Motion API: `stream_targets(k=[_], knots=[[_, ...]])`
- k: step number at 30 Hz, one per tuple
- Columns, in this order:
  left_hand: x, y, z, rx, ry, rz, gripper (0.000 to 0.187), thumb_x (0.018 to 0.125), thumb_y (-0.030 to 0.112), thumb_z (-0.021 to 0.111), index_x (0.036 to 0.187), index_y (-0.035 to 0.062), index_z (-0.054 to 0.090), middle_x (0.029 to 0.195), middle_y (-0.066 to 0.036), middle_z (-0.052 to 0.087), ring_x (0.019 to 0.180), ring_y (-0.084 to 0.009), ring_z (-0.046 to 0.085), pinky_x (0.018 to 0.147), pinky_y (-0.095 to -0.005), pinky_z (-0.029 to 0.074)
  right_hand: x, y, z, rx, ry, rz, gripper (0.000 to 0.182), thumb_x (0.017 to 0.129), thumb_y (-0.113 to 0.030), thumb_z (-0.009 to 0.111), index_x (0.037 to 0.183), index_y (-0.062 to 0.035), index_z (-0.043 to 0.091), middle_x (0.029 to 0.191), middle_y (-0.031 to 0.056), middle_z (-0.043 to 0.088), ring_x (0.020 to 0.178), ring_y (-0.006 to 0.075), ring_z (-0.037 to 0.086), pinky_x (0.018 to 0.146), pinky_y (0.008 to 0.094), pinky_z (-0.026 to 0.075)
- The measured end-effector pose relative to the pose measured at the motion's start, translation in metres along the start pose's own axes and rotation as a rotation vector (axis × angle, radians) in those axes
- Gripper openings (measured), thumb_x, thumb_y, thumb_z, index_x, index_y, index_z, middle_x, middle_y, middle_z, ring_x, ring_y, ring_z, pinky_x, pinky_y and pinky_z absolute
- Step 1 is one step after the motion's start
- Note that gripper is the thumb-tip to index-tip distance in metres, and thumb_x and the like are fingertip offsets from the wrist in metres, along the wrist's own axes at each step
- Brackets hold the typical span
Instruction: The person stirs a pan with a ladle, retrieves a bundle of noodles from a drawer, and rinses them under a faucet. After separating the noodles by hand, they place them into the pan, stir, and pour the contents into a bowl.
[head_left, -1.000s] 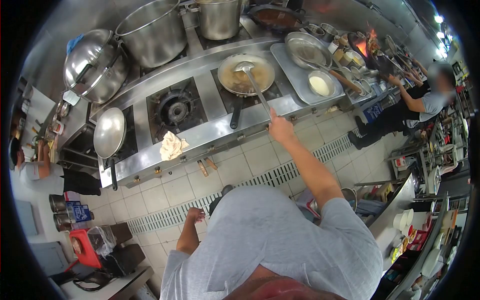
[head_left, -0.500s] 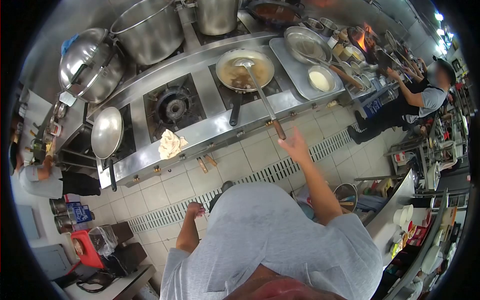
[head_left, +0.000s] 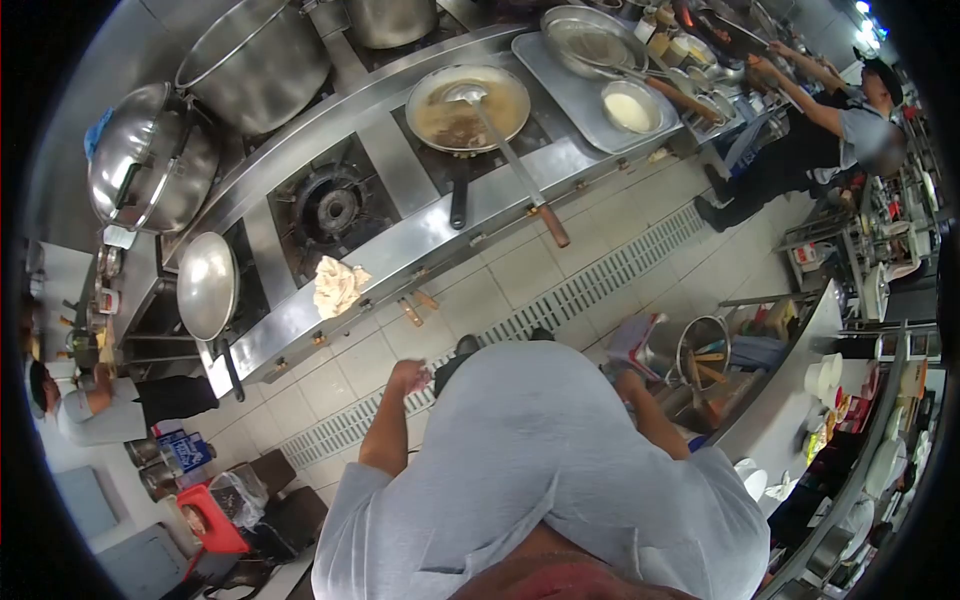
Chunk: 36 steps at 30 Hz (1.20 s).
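Observation:
My left hand [head_left: 408, 376] hangs beside my body above the floor drain. Its fingers look loosely bent and somewhat apart, with nothing visible in them. My right hand [head_left: 628, 384] is low on the other side, near a metal bucket. My shirt and the angle hide most of its fingers. On the stove in front stands a frying pan [head_left: 424, 112] of brownish liquid, its black handle toward me. A ladle [head_left: 506, 150] rests in it, its wooden grip over the stove edge, touched by neither hand. A crumpled cream cloth [head_left: 339, 287] lies on the stove's front edge.
Left of the pan are a bare burner [head_left: 335, 207], an empty wok [head_left: 208, 285] and large pots [head_left: 260, 75]. A tray [head_left: 560, 95] with a strainer and a bowl [head_left: 630, 108] is at right. Co-workers stand at far right [head_left: 800, 150] and far left [head_left: 110, 405]. Tools fill the bucket [head_left: 704, 335].
My right hand has dropped from near the ladle's grip to beside my body. My left hand has risen slightly. The view has shifted; pan, ladle and cloth stay on the stove.

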<state>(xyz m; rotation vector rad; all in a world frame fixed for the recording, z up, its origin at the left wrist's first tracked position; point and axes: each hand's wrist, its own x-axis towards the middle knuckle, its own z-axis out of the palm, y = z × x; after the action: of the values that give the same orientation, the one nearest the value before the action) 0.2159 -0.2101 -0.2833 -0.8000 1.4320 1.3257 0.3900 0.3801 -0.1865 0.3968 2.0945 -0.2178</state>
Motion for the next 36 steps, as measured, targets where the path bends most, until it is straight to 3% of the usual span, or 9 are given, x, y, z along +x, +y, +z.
stream_targets(k=[5,7,8,12,19,23,29,33,36], knots=[[-0.002,0.121,0.047,-0.044,-0.097,0.141,0.042,0.094,0.038,0.06,0.123,0.0078,0.054,0.11,-0.012,0.064,0.094,-0.0259,0.065,0.074,-0.0429,0.056,0.013,0.051,0.086,0.184,0.156,-0.044,0.057,0.08,-0.053,0.067,0.105,-0.0025,0.071,0.114,0.0238,0.066,0.11,0.0401,0.062,0.096,0.0476,0.049],[0.037,0.15,0.049,-0.006,-0.227,0.228,0.039,0.094,0.037,0.061,0.12,0.0083,0.055,0.106,-0.011,0.064,0.092,-0.0256,0.065,0.075,-0.0414,0.055,-0.028,0.03,0.094,0.271,0.477,0.064,0.053,0.08,-0.048,0.068,0.107,-0.0013,0.071,0.112,0.0238,0.067,0.108,0.0399,0.063,0.094,0.0467,0.049],[0.056,0.166,0.047,-0.027,-0.264,0.207,0.038,0.095,0.037,0.061,0.12,0.0083,0.055,0.104,-0.01,0.064,0.09,-0.0251,0.064,0.075,-0.0413,0.055,-0.083,-0.004,0.048,0.633,0.308,0.23,0.053,0.08,-0.044,0.07,0.108,0.0004,0.07,0.111,0.0242,0.067,0.107,0.0395,0.063,0.093,0.0462,0.05],[0.068,0.241,0.087,-0.24,-0.535,0.018,0.031,0.095,0.039,0.064,0.103,0.0089,0.059,0.098,-0.008,0.063,0.087,-0.0232,0.06,0.079,-0.0406,0.052,-0.135,-0.033,0.086,0.737,0.392,0.328,0.062,0.079,-0.045,0.071,0.122,0.0005,0.064,0.122,0.0249,0.063,0.116,0.0389,0.06,0.1,0.0423,0.047],[0.096,0.287,0.137,-0.404,-0.441,0.027,0.054,0.095,0.035,0.062,0.135,0.0029,0.042,0.113,-0.013,0.066,0.1,-0.0283,0.064,0.086,-0.0459,0.05,-0.215,-0.101,0.207,0.89,0.284,0.543,0.04,0.078,-0.029,0.067,0.106,-0.0026,0.072,0.104,0.0238,0.07,0.102,0.0406,0.066,0.088,0.045,0.054],[0.1,0.294,0.135,-0.514,-0.656,0.008,0.037,0.097,0.029,0.057,0.115,-0.0024,0.064,0.109,-0.012,0.069,0.102,-0.0287,0.063,0.085,-0.0448,0.05,-0.221,-0.122,0.265,1.05,-0.14,0.615,0.019,0.071,-0.018,0.07,0.082,-0.003,0.076,0.084,0.0203,0.072,0.08,0.032,0.072,0.072,0.041,0.058],[0.131,0.287,0.138,-0.356,-0.688,0.02,0.018,0.092,0.014,0.061,0.102,0.001,0.067,0.091,-0.01,0.07,0.089,-0.0232,0.063,0.08,-0.0387,0.05,-0.174,-0.071,0.338,0.695,0.223,0.386,0.014,0.066,-0.009,0.072,0.08,-0.0064,0.073,0.08,0.0117,0.072,0.077,0.0274,0.07,0.068,0.0405,0.056],[0.087,0.279,0.161,-0.484,-0.537,0.083,0.024,0.095,0.032,0.063,0.105,0.0116,0.054,0.112,-0.007,0.064,0.093,-0.0246,0.061,0.08,-0.0392,0.048,-0.183,-0.025,0.229,0.395,0.612,-0.054,0.035,0.077,-0.016,0.068,0.11,-0.0046,0.069,0.085,0.0148,0.071,0.078,0.0283,0.07,0.068,0.0408,0.054],[0.074,0.286,0.173,-0.53,-0.358,0.083,0.028,0.098,0.038,0.06,0.107,0.0122,0.054,0.117,-0.007,0.064,0.095,-0.0267,0.061,0.081,-0.0414,0.048,-0.2,-0.028,0.138,0.93,0.408,0.393,0.044,0.08,-0.024,0.072,0.116,0.0006,0.066,0.083,0.016,0.071,0.075,0.0259,0.07,0.068,0.0381,0.054]])
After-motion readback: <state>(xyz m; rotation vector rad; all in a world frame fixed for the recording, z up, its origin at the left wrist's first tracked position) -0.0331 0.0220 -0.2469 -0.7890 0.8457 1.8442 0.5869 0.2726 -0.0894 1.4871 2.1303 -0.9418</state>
